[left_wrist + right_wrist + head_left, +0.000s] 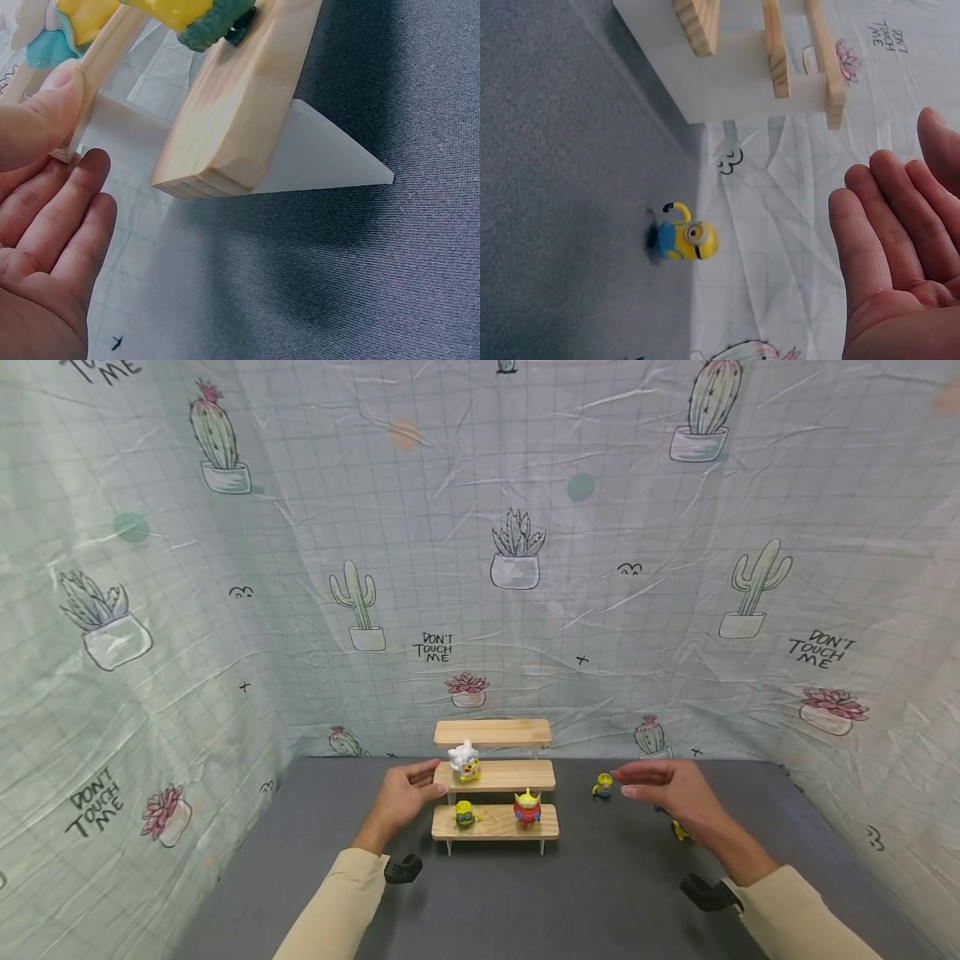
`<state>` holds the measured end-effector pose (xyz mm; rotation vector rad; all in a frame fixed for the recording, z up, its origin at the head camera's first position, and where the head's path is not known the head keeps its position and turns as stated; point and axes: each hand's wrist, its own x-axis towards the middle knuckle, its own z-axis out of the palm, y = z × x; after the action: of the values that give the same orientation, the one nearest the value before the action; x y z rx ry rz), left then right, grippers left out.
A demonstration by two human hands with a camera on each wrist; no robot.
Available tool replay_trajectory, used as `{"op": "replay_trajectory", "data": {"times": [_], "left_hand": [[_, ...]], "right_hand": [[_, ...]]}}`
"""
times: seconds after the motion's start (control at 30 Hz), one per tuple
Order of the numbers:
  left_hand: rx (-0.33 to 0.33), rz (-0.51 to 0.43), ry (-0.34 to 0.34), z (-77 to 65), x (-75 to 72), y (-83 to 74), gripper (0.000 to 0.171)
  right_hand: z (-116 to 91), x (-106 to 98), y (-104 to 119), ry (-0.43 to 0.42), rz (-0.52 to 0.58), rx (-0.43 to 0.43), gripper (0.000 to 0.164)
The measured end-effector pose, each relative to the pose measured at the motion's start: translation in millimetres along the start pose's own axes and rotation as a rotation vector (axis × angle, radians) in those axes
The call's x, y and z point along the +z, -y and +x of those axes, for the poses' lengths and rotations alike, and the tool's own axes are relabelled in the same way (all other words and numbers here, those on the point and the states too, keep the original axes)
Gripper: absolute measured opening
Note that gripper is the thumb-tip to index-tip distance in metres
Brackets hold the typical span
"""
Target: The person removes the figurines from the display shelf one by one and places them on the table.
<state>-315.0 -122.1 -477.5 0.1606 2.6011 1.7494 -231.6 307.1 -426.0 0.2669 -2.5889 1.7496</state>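
A three-tier wooden display stand [495, 822] with pale side supports stands on the dark grey table. My left hand [401, 797] is at the left end of its middle board [112, 49], pinching that end between thumb and index finger; the other fingers extend below it. On the middle board sits a white-capped yellow figurine [464, 762]. The bottom board carries a green-and-yellow figurine [464, 814] and a red-bodied one [527, 810]. My right hand [671, 789], holding nothing, hovers fingers extended beside a minion figurine [686, 234] that stands on the table, right of the stand.
Another yellow figurine [680, 831] lies on the table, partly hidden by my right wrist. The top board [492, 732] of the stand bears nothing. A cactus-print cloth [517, 635] hangs behind and at both sides. Black straps [705, 893] circle my wrists.
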Motion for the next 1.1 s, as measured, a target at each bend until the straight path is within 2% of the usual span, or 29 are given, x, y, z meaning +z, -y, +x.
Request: {"op": "replay_trajectory", "data": {"times": [0.33,0.57,1.1], "left_hand": [[0.003,0.009,0.005,0.3,-0.2,-0.2,0.053],[-0.01,0.027,-0.002,1.3,0.5,-0.5,0.053],[-0.009,0.016,0.002,1.9,0.0,1.9,0.055]], "right_hand": [[10,11,9,0.041,-0.064,0.018,0.041],[21,18,14,0.078,-0.021,0.004,0.046],[38,40,27,0.08,-0.02,-0.02,0.043]]}}
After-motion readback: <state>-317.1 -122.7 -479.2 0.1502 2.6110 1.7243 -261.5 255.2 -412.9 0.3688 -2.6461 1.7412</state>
